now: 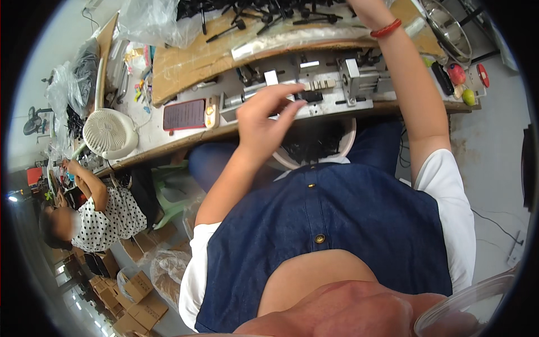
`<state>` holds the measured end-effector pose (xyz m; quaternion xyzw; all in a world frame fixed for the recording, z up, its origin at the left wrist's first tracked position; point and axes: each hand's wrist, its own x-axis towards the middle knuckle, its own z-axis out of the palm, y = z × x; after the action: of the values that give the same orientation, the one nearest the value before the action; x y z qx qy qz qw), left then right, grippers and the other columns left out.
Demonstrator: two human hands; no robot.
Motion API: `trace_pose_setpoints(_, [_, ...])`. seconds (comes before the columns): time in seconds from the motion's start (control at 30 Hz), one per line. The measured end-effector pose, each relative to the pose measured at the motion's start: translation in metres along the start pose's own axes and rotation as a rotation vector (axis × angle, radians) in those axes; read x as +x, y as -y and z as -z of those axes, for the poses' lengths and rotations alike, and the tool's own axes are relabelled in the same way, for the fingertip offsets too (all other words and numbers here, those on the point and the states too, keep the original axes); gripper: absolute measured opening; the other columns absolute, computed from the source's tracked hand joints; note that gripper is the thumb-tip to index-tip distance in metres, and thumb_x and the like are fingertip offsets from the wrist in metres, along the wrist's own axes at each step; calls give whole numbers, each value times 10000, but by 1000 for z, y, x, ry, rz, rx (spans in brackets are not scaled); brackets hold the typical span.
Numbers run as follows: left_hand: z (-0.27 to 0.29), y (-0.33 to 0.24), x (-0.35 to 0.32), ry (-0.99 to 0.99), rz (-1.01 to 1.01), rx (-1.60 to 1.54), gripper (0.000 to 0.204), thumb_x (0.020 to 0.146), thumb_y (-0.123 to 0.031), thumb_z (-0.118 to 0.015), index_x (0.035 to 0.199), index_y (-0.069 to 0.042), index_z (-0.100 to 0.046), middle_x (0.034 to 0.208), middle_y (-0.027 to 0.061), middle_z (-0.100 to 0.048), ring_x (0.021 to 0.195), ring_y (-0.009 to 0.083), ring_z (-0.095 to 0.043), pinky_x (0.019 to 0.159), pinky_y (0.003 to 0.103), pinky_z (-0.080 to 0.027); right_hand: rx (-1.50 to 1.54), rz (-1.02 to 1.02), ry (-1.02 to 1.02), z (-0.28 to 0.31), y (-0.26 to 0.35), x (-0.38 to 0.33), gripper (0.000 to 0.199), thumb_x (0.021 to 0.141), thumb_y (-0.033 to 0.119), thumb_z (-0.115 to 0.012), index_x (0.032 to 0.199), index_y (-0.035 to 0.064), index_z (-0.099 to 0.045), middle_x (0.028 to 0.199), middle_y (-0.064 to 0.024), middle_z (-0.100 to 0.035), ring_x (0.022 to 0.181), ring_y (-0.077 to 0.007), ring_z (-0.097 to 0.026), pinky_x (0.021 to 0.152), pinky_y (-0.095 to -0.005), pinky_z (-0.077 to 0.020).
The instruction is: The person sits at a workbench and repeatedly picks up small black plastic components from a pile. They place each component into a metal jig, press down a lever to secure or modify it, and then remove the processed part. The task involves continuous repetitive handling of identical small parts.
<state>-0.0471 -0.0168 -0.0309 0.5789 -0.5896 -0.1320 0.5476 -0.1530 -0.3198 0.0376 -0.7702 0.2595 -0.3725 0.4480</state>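
One bin (351, 139) is sitting below my left hand (268, 117), which is hanging half open, thumb and forefinger parted at a black part (313, 97); whether they're gripping it, I can't tell. That part is lying just right of those fingertips, in a metal jig (352, 81). Left of this hand a phone (184, 115) is resting, then a fan (106, 132). Farther out, my right hand (368, 12) is leaving view, its opening and hold hidden, with black rods (269, 17) lying left of it.

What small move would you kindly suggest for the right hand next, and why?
Perhaps the right hand, if empty (the frame cuts it off), should pick from the pile of black parts: it is beside them, while the left hand is at the metal fixture.
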Motion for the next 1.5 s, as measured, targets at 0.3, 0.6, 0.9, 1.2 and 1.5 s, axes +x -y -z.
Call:
trace_pose_setpoints(0.3, [-53,35,-21,66,-29,233,244,855,-68,-809,1096,-106,-788,1183,73,-694,742,164,-705,671,299,-565,647,173,-238,13,9,-35,143,1037,188,-649,1128,84,-689,981,-18,-703,889,-108,-658,827,-260,-510])
trace_pose_setpoints(0.6, [-56,30,-22,87,-37,329,311,899,-150,-772,1209,-134,-746,1309,74,-705,878,237,-749,739,321,-599,194,235,-42,-9,13,-160,248,987,137,-683,1213,35,-669,1211,-54,-666,1101,-176,-589,948,-323,-464])
trace_pose_setpoints(0.9, [21,32,70,-299,-122,675,232,929,-310,-755,1063,-120,-755,937,87,-642,719,246,-629,694,389,-524,-554,397,143,-42,8,-226,229,875,89,-738,1096,97,-677,1250,-37,-651,1132,-279,-571,954,-413,-429])
trace_pose_setpoints(1.2, [49,49,136,-94,186,801,366,822,-354,-820,951,-29,-711,924,204,-726,910,396,-694,806,472,-540,-854,505,192,-60,-15,-225,214,878,115,-630,1087,105,-678,1315,-24,-641,1152,-272,-560,968,-412,-439])
trace_pose_setpoints(1.5, [62,53,102,-241,-105,610,212,898,-215,-758,1069,-91,-775,905,83,-740,829,229,-700,753,365,-548,-693,550,138,-42,2,-185,228,894,200,-738,1108,133,-694,1255,-25,-659,1139,-254,-570,932,-417,-422])
